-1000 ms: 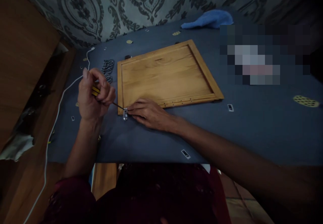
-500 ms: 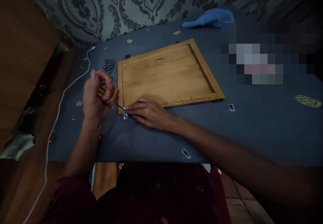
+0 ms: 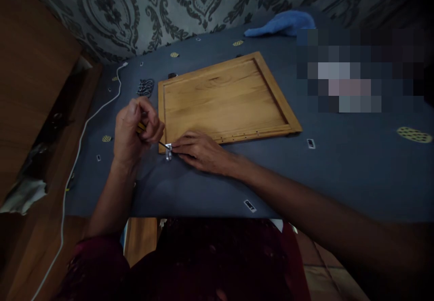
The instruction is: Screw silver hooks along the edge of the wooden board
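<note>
My left hand is closed around the yellow handle of a screwdriver. Its thin shaft slants down to the right, and the tip meets a small silver metal hook at the near left corner of a framed wooden panel. The hook's curved end hangs past the panel's near edge. From the right, my right hand lies low over that edge, its fingertips pressed together against the hook. Small dark holes run along the near rail. Exactly where the screwdriver tip sits is too small to tell.
Several metal hooks lie in a group left of the panel. A white cable runs down the left side. A blue cloth lies at the back by the patterned wall. A blurred-out patch covers the right rear.
My left hand has shifted slightly to the right and down with the screwdriver, its tip staying at the hook. My right hand and the panel have kept their places.
</note>
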{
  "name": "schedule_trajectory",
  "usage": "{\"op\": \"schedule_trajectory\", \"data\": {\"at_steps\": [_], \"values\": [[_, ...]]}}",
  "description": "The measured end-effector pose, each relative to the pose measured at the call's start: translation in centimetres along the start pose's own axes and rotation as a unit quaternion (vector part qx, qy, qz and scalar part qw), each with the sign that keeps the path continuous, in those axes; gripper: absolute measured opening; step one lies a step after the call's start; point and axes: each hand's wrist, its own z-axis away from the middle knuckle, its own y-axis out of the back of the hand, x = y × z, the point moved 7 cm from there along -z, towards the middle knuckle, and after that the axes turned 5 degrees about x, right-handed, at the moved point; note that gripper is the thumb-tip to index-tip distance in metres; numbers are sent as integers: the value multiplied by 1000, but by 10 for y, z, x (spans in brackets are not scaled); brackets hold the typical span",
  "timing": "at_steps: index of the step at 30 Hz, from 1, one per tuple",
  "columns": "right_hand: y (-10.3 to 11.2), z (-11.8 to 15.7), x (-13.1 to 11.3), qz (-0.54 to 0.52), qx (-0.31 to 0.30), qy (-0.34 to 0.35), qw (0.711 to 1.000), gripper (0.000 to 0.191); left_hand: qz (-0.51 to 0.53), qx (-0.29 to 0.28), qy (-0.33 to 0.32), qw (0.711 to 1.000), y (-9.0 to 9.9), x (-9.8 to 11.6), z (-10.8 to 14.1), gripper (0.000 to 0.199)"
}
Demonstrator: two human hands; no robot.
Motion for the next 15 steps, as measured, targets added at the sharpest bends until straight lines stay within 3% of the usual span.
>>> {"op": "schedule_trajectory", "data": {"at_steps": [11, 15], "values": [[-1, 0, 1, 4, -13, -10, 1000, 28, -7, -31, -9, 999, -6, -6, 3, 56], [-1, -1, 0, 8, -10, 0, 1000, 29, -15, -11, -18, 1000, -5, -6, 4, 55]]}}
